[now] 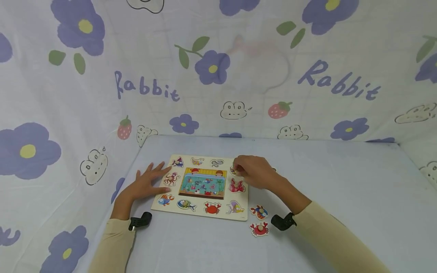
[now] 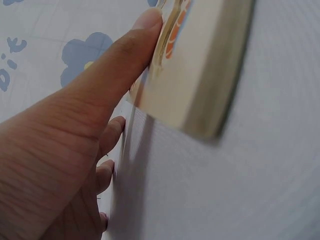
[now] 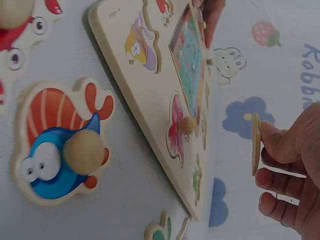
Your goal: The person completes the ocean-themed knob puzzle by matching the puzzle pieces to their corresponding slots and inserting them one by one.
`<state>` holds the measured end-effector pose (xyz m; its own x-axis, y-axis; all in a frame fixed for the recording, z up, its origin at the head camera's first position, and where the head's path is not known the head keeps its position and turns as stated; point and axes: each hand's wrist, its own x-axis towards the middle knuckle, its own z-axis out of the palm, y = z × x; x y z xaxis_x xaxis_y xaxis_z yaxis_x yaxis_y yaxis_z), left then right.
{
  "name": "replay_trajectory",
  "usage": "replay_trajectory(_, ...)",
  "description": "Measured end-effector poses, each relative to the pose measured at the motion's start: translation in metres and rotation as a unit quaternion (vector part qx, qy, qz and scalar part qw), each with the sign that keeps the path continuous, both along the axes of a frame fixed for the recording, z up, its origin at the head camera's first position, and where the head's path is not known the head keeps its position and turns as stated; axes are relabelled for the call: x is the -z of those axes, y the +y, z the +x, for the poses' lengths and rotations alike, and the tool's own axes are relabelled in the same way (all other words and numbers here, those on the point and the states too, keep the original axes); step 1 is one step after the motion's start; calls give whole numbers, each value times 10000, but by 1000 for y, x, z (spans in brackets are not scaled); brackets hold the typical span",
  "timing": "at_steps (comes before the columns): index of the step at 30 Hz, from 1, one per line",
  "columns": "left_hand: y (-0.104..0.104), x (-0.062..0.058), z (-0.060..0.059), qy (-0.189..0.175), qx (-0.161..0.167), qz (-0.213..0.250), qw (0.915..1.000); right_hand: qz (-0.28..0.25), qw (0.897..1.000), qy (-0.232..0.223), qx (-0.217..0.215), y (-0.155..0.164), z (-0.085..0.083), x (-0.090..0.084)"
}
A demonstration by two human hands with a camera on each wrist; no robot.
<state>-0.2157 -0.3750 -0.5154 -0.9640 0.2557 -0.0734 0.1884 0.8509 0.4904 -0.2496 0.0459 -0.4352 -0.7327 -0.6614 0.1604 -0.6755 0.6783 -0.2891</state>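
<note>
A wooden peg puzzle board with sea-animal pieces lies flat on the pale table. My left hand rests flat with spread fingers at the board's left side. In the left wrist view its thumb presses against the board's edge. My right hand hovers over the board's upper right corner. In the right wrist view it pinches a thin wooden puzzle piece, seen edge on. What is painted on the piece is hidden.
Two loose pieces lie on the table right of the board's near corner: a striped fish and a red crab. A flowered cloth wall stands behind and to the left. Bare table stretches to the right.
</note>
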Motion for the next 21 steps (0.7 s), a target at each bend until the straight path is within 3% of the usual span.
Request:
replay_trajectory(15, 0, -1, -1, -25, 14, 17, 10000, 586, 9979, -265, -56, -49, -26, 5)
replay_trajectory(21, -1, -1, 0, -24, 5, 48, 10000, 521, 9981, -307, -69, -69, -35, 7)
